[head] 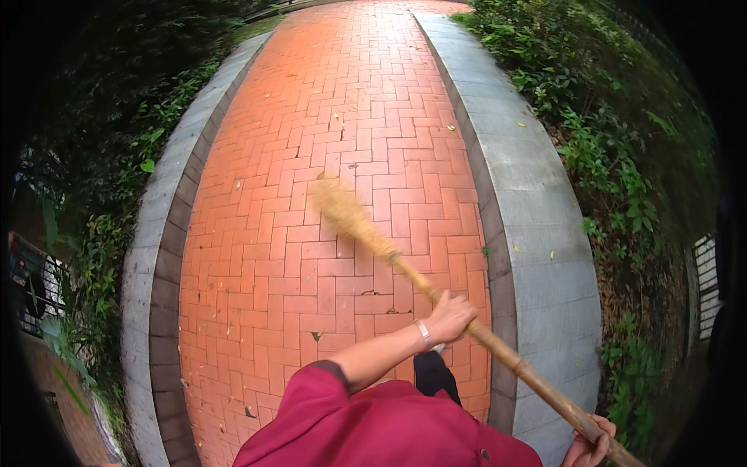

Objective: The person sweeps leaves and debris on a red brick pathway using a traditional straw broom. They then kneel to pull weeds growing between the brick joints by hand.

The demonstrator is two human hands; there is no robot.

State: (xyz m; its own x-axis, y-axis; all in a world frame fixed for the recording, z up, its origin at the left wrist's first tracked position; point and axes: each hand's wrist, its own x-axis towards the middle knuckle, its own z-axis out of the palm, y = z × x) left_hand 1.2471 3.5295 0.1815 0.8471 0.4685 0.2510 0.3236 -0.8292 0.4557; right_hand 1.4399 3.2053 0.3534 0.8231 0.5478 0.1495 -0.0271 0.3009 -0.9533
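Observation:
A long broom with a bamboo handle [509, 357] runs diagonally from the lower right to the middle of the brick path. Its straw head [339, 210] is blurred and lies over the red bricks; whether it touches them I cannot tell. My left hand [450, 317] grips the handle partway down, with a light band on the wrist. Near the upper end, at the lower right, my right hand [590, 442] is wrapped around the same handle. A few fallen leaves [371, 293] are scattered over the bricks close to the broom.
The red herringbone brick path [327, 257] stretches ahead between a raised stone kerb [165, 233] on the left and a wider one [540, 233] on the right. Green shrubs [607, 152] grow beyond the right kerb, and more foliage [99, 262] borders the left.

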